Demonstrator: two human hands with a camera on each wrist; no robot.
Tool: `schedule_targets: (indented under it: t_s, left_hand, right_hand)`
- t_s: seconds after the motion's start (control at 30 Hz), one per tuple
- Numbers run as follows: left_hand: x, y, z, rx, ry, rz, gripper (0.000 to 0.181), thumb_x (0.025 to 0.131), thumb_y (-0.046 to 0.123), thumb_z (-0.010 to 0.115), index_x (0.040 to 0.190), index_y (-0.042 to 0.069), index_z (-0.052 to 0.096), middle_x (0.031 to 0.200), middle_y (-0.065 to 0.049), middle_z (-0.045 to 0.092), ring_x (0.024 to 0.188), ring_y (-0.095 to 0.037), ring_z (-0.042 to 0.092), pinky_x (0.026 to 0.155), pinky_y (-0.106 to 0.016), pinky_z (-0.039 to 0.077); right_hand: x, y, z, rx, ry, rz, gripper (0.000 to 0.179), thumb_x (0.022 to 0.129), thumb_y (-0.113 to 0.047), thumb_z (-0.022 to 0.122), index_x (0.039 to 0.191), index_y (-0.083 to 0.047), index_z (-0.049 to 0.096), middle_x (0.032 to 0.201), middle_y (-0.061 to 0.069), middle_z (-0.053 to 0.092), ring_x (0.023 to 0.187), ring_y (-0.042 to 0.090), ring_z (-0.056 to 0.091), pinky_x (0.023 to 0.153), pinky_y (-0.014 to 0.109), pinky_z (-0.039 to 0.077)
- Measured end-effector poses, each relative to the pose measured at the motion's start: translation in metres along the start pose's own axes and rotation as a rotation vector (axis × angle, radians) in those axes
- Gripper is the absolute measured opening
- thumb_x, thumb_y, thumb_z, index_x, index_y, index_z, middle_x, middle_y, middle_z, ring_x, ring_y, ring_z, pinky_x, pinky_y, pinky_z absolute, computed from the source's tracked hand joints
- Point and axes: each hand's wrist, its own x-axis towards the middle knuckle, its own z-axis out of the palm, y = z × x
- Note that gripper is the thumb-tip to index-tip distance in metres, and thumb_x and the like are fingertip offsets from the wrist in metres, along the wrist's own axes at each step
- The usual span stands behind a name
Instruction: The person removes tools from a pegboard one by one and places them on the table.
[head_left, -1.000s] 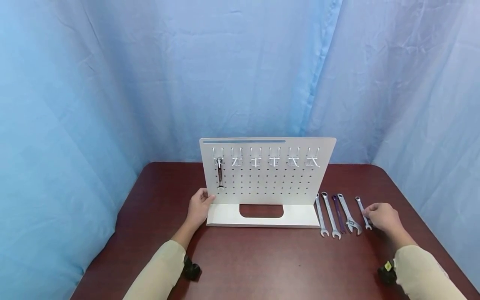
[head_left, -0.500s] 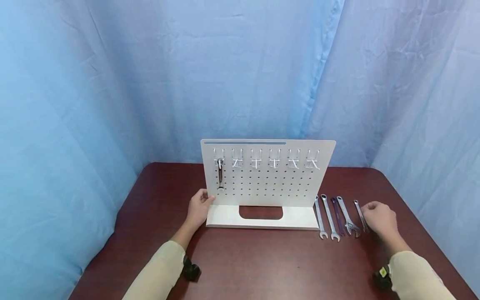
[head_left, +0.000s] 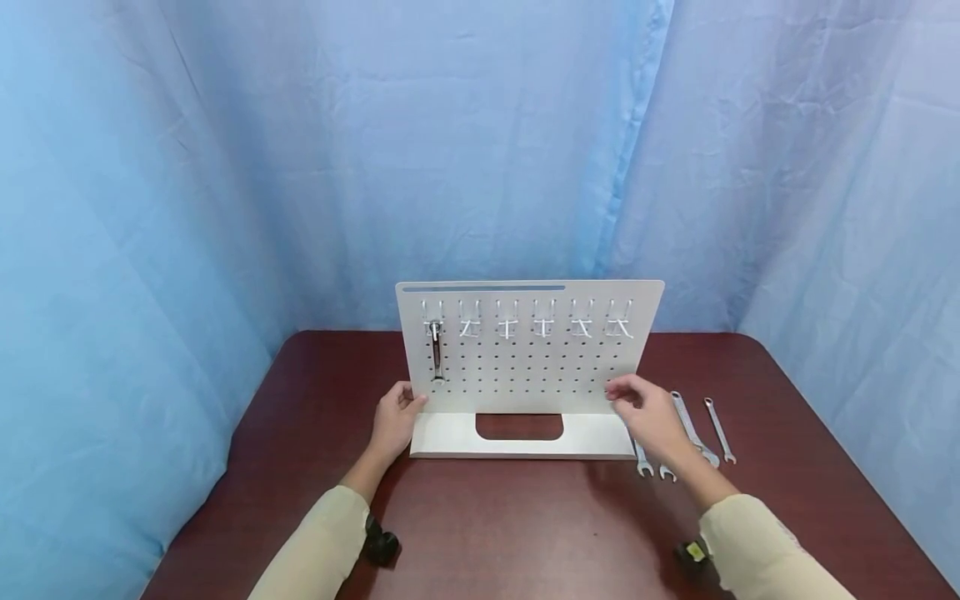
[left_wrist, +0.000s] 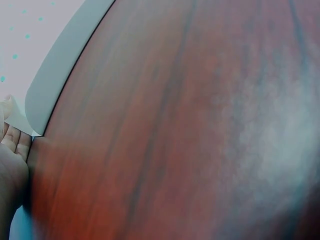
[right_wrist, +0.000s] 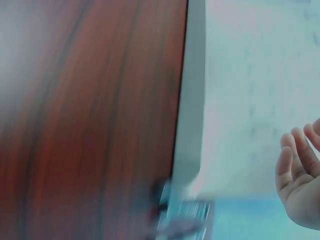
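Note:
A white pegboard point(head_left: 528, 358) stands on its base, with a row of white hooks along its upper part. From the leftmost hook hangs a shiny combination wrench point(head_left: 437, 354). My left hand point(head_left: 393, 419) grips the board's lower left edge, thumb in front and fingers behind. Over at the lower right edge, my right hand point(head_left: 651, 417) is raised with loosely bent fingers and nothing in them. A small combination wrench point(head_left: 720, 431) and an adjustable wrench point(head_left: 691, 421) lie right of that hand. It partly covers two more wrenches; the open end of one wrench point(head_left: 644, 462) shows below.
The dark red-brown table point(head_left: 517, 517) extends in front of and around the board. Light blue curtains point(head_left: 465, 150) enclose the back and both sides. A cut-out point(head_left: 519, 427) opens in the base, and a black wrist camera point(head_left: 381, 546) sits at the left sleeve.
My right hand has left the small wrench and moved left to the board's right edge, now covering the purple wrench. The left hand stays on the board.

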Motion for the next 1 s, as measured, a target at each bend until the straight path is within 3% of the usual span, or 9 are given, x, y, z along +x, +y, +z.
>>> schedule_targets:
  t_s: [0.3, 0.5, 0.67, 0.8, 1.0]
  left_hand:
    - [0.000, -0.001, 0.002, 0.002, 0.011, -0.001, 0.012, 0.096, 0.008, 0.068, 0.103, 0.002, 0.060, 0.104, -0.013, 0.066, 0.111, -0.026, 0.063, 0.086, -0.035, 0.055]
    - [0.001, -0.001, 0.002, 0.006, 0.006, -0.005, 0.012, 0.097, 0.008, 0.068, 0.103, 0.003, 0.060, 0.106, -0.014, 0.066, 0.114, -0.027, 0.063, 0.087, -0.037, 0.055]
    - [0.001, 0.001, 0.002, -0.003, 0.003, -0.008, 0.013, 0.096, 0.009, 0.069, 0.103, 0.002, 0.060, 0.108, -0.015, 0.067, 0.115, -0.028, 0.064, 0.088, -0.038, 0.055]
    - [0.001, 0.001, 0.001, -0.010, 0.012, 0.002, 0.013, 0.096, 0.007, 0.069, 0.101, 0.002, 0.059, 0.104, -0.013, 0.067, 0.108, -0.024, 0.065, 0.082, -0.033, 0.055]
    - [-0.001, 0.000, 0.002, -0.018, 0.013, 0.017, 0.012, 0.096, 0.007, 0.069, 0.098, 0.002, 0.058, 0.095, -0.011, 0.066, 0.093, -0.018, 0.065, 0.072, -0.026, 0.052]
  right_hand:
    - [0.013, -0.052, 0.063, 0.344, -0.209, -0.095, 0.029, 0.088, 0.005, 0.069, 0.117, 0.008, 0.066, 0.102, 0.023, 0.070, 0.093, 0.025, 0.068, 0.078, 0.028, 0.057]
    - [0.023, -0.085, 0.094, 0.401, -0.289, -0.103, 0.035, 0.089, 0.003, 0.070, 0.123, 0.005, 0.065, 0.103, 0.016, 0.070, 0.094, 0.025, 0.068, 0.082, 0.035, 0.058]
    - [0.038, -0.109, 0.118, 0.402, -0.315, -0.129, 0.041, 0.091, 0.003, 0.068, 0.131, 0.002, 0.062, 0.104, 0.019, 0.070, 0.094, 0.024, 0.068, 0.084, 0.039, 0.057]
    - [0.050, -0.128, 0.134, 0.403, -0.318, -0.139, 0.046, 0.092, 0.002, 0.067, 0.137, -0.002, 0.059, 0.103, 0.018, 0.070, 0.092, 0.023, 0.068, 0.081, 0.033, 0.057]
    - [0.066, -0.144, 0.154, 0.487, -0.325, -0.082, 0.048, 0.094, 0.004, 0.063, 0.141, -0.003, 0.055, 0.101, 0.017, 0.069, 0.085, 0.028, 0.069, 0.072, 0.029, 0.055]
